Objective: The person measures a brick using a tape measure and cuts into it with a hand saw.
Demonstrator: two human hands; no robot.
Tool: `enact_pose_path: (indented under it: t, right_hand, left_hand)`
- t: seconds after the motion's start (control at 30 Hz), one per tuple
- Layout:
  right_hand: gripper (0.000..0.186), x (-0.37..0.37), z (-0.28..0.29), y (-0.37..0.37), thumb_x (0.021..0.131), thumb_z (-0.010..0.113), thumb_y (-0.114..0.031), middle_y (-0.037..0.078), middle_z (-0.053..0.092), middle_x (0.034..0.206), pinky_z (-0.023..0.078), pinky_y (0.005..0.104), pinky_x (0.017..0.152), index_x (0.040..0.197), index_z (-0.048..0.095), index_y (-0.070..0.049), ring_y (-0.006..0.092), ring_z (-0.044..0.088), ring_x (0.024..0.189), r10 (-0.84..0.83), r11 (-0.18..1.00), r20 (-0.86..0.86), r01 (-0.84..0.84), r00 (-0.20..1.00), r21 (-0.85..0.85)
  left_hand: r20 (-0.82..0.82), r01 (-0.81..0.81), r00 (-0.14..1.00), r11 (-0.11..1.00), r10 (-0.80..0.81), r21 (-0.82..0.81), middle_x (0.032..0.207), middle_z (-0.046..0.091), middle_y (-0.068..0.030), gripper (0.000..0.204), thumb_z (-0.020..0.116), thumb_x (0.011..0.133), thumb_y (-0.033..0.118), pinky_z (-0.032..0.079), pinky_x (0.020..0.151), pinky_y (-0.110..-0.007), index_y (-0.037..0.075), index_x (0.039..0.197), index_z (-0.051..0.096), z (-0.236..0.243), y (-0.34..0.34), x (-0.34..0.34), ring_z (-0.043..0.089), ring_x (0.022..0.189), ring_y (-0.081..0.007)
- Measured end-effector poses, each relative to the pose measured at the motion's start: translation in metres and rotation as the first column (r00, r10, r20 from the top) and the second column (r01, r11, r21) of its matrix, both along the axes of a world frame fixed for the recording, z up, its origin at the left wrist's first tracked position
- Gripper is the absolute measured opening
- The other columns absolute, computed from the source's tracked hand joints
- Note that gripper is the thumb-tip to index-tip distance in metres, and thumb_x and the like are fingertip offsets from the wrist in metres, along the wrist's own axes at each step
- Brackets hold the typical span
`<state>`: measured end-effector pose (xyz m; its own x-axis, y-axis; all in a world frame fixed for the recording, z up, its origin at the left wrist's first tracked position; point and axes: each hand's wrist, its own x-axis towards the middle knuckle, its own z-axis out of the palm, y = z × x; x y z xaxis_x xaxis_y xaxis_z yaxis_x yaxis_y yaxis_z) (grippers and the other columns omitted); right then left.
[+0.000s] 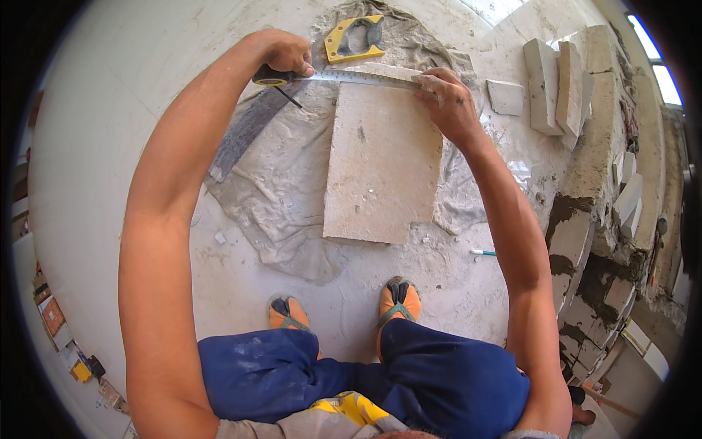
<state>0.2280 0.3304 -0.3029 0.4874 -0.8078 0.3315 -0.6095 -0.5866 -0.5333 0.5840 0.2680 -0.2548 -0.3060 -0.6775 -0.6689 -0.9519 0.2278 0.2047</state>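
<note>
Two grips, apart: your left hand (289, 55) clamps the tape measure (270, 75), right hand (447, 104) its blade (358, 76), along the slab's (384, 161) edge.

We're on the left head-worn fisheye here, aimed steeply down over our blue trousers (453, 373); it's pretty close, so our arms (157, 271) frame both sides, with left hand (289, 53) and right hand (448, 102) up near the top.

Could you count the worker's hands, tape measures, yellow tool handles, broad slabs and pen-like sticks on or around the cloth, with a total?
Left hand and right hand: 2
Tape measure: 1
Yellow tool handle: 1
Broad slab: 1
Pen-like stick: 1
Total: 6
</note>
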Motion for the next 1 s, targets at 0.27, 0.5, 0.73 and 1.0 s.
enact_pose_path:
  t: [0.27,0.5,0.73,1.0]
  right_hand:
    - [0.028,0.000,-0.010,-0.008,0.096,0.072,-0.011,0.014,0.070,0.111,0.053,0.0441,0.098,0.123,0.075,-0.003,0.0332,0.066,0.111,-0.017,0.995,-0.052,0.012,0.998,-0.103]
    - [0.027,0.002,-0.017,-0.006,0.101,0.064,-0.012,0.014,0.066,0.113,0.050,0.0455,0.100,0.126,0.071,-0.003,0.0335,0.062,0.114,-0.047,0.985,-0.143,0.022,0.989,-0.169]
    - [0.034,0.007,-0.015,0.006,0.104,0.061,-0.015,0.016,0.063,0.120,0.048,0.0473,0.104,0.134,0.065,-0.001,0.0347,0.059,0.119,-0.102,0.984,-0.230,0.064,0.968,-0.167]
    - [0.035,0.003,-0.015,0.003,0.098,0.068,-0.009,0.017,0.067,0.118,0.053,0.0450,0.101,0.133,0.070,0.000,0.0359,0.063,0.114,-0.125,0.981,-0.149,0.100,0.981,-0.163]
  left_hand:
    - [-0.314,0.048,0.949,0.989,-0.003,0.138,0.075,0.071,-0.0026,0.019,0.068,0.097,0.021,0.050,0.068,-0.033,0.007,0.092,0.080,-0.009,-0.009,-0.005,0.063,0.069,-0.0146]
    - [-0.350,0.032,0.936,0.990,0.019,0.140,0.076,0.072,-0.0025,0.018,0.066,0.096,0.016,0.051,0.068,-0.033,0.005,0.088,0.078,-0.022,-0.014,-0.016,0.065,0.070,-0.0145]
    - [-0.401,-0.013,0.912,0.983,0.087,0.183,0.075,0.074,-0.0057,0.016,0.064,0.095,0.009,0.054,0.069,-0.033,0.003,0.085,0.074,-0.014,-0.010,-0.026,0.071,0.069,-0.0151]
    - [-0.385,-0.012,0.920,0.985,0.078,0.173,0.076,0.075,-0.0085,0.020,0.062,0.097,0.008,0.056,0.068,-0.033,0.003,0.081,0.072,-0.015,-0.014,-0.032,0.072,0.069,-0.0152]
